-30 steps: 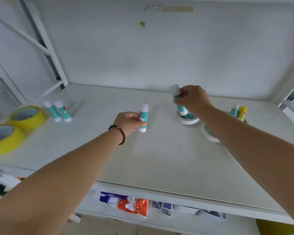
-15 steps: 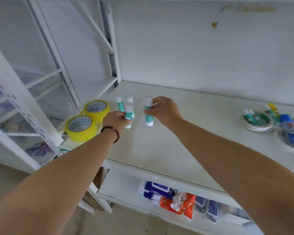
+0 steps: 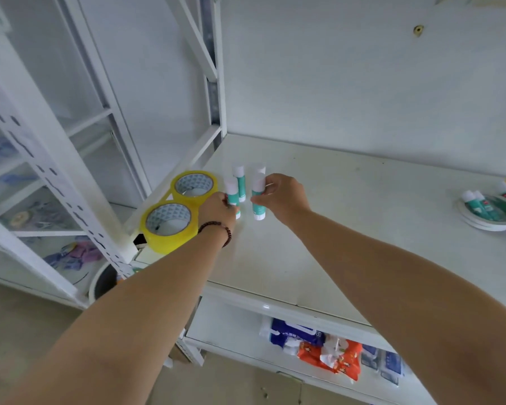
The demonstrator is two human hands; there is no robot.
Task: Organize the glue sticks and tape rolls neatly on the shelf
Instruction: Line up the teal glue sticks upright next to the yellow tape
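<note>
1. Farthest left on the shelf (image 3: 348,217), two yellow tape rolls (image 3: 170,226) lie flat, one behind the other, touching, with their holes facing up. They sit just left of my left hand and I judge them already placed.

2. My left hand (image 3: 218,210) is curled around a glue stick (image 3: 232,192), held upright with its white cap on top. Its base is hidden behind my fingers, so I cannot tell whether it touches the shelf.

3. Just behind it stand two more sticks, a teal one (image 3: 240,182) and another (image 3: 259,168) whose cap alone shows past my right hand's stick. Both are upright, side by side near the back.

4. My right hand (image 3: 281,200) pinches a second glue stick (image 3: 258,200), also upright, with its white base at or very near the shelf surface; I cannot tell which.

5. What the next move turns on: both held sticks have their long axis vertical and sit directly in front of the standing pair, near each other with a small gap between. Each hand is right at its own spot, so I judge the move is straight down and release, forming a second row.

6. Far right, well apart from my hands, more glue sticks (image 3: 476,201) lie tipped inside a white tape roll (image 3: 490,214). My right hand is the nearer one.
</note>
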